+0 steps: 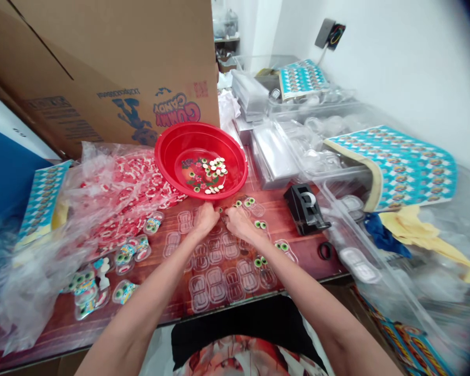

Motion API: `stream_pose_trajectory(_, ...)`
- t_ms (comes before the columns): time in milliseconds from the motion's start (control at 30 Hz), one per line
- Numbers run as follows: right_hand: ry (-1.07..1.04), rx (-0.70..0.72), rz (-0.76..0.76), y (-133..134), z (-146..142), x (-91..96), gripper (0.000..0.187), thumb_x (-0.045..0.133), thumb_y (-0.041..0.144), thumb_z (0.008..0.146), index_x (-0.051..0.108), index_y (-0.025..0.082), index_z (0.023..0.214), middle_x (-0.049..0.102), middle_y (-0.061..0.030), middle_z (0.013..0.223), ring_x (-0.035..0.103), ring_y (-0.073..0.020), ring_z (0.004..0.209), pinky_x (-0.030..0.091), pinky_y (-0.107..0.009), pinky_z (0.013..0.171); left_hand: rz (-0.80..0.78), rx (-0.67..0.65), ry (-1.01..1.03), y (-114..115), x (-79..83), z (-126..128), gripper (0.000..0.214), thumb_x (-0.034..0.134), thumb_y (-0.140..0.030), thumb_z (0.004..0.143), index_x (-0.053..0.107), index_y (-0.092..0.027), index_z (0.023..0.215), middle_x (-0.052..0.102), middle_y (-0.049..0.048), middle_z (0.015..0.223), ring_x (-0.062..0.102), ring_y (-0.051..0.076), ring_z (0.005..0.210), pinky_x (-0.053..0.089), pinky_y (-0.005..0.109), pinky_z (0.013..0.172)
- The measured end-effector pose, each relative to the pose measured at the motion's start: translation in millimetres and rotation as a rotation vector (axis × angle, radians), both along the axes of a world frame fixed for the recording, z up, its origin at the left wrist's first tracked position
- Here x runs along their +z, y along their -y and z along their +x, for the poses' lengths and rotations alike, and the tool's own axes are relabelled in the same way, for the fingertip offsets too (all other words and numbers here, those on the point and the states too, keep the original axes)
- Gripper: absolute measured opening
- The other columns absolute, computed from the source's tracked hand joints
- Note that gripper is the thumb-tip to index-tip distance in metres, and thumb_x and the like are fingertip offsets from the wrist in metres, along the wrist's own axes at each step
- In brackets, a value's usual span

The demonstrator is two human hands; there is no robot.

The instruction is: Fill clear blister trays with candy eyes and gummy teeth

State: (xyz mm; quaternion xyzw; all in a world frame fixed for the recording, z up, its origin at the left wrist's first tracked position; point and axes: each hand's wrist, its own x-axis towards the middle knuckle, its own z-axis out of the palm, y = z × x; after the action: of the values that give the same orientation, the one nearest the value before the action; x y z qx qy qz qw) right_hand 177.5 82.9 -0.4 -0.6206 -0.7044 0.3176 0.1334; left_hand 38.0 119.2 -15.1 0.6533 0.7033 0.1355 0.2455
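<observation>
My left hand point(206, 218) is closed in a pinch just below the basin, with a green eyeball candy point(220, 210) at its fingertips. Close beside it, my right hand point(242, 223) has its fingers curled together over the plastic blisters; what they hold is hidden. Clear blister shells point(216, 284) lie in rows on the table under and around both wrists. Pairs of eyeball candies point(260, 225) rest in several shells to the right. Above my hands sits a red basin point(168, 151) with loose eyeball candies point(215, 166), some showing their pale backs.
A bag of red-and-white candies point(129, 183) and filled blister packs point(127, 250) lie left. A black tape dispenser point(306, 209) and a tape roll point(326, 251) stand right, beside clear bins point(337, 224) with printed sheets point(407, 167). A large carton point(113, 57) rises behind.
</observation>
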Motion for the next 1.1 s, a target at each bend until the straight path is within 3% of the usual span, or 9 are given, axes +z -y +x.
stream_pose_trajectory(200,-0.139,-0.059,-0.001,4.3,6.9,3.5,0.015,0.057,0.010,0.079,0.069,0.016,0.072,0.072,-0.0088,0.076,0.065,-0.0203,0.080,0.043,-0.027,0.075,0.002,-0.065,0.061,3.7,10.8,-7.2,0.017,0.057,-0.018,0.084,0.074,-0.017,0.086,0.075,0.0154,0.085,0.071,0.028,0.083,0.049,0.032,0.076)
stream_pose_trajectory(367,-0.369,-0.237,0.046,1.7,14.2,-2.3,0.014,0.053,0.021,0.084,0.066,0.016,0.081,0.069,-0.0025,0.074,0.062,-0.0142,0.065,0.046,-0.023,0.063,0.042,-0.083,0.157,19.5,25.0,-5.0,0.025,0.053,-0.025,0.089,0.075,-0.016,0.094,0.075,0.0119,0.083,0.069,0.024,0.079,0.048,0.031,0.075)
stream_pose_trajectory(533,-0.550,-0.373,0.048,-1.1,8.1,-13.3,0.020,0.053,0.034,0.084,0.061,0.016,0.086,0.067,-0.0013,0.068,0.056,-0.0113,0.047,0.043,-0.021,0.047,0.004,-0.177,0.595,33.8,29.5,2.4,0.027,0.064,-0.030,0.079,0.072,-0.015,0.100,0.072,0.0026,0.082,0.059,0.014,0.066,0.046,0.023,0.066)
stream_pose_trajectory(767,-0.637,-0.441,0.101,7.5,1.6,-8.3,0.030,0.056,0.046,0.085,0.061,0.018,0.078,0.059,0.0010,0.057,0.054,-0.0136,0.051,0.041,-0.023,0.051,0.098,-0.110,0.660,37.4,24.1,6.5,0.016,0.061,-0.031,0.081,0.065,-0.016,0.085,0.065,-0.0010,0.075,0.053,0.012,0.066,0.042,0.023,0.066)
stream_pose_trajectory(933,-0.544,-0.425,0.254,13.1,-0.3,1.1,0.024,0.054,0.042,0.086,0.058,0.020,0.077,0.064,-0.0007,0.072,0.057,-0.0146,0.066,0.043,-0.024,0.062,0.128,-0.106,0.749,47.1,24.3,10.1,0.013,0.058,-0.030,0.083,0.058,-0.018,0.086,0.059,-0.0024,0.078,0.051,0.011,0.069,0.043,0.023,0.069)
stream_pose_trajectory(1100,-0.665,-0.339,0.172,14.0,-1.6,13.2,0.023,0.055,0.041,0.084,0.057,0.020,0.074,0.059,0.0014,0.064,0.055,-0.0141,0.064,0.042,-0.023,0.058,0.161,-0.058,0.847,59.5,28.8,10.7,0.012,0.060,-0.029,0.080,0.056,-0.019,0.085,0.051,-0.0051,0.072,0.046,0.010,0.066,0.039,0.020,0.064)
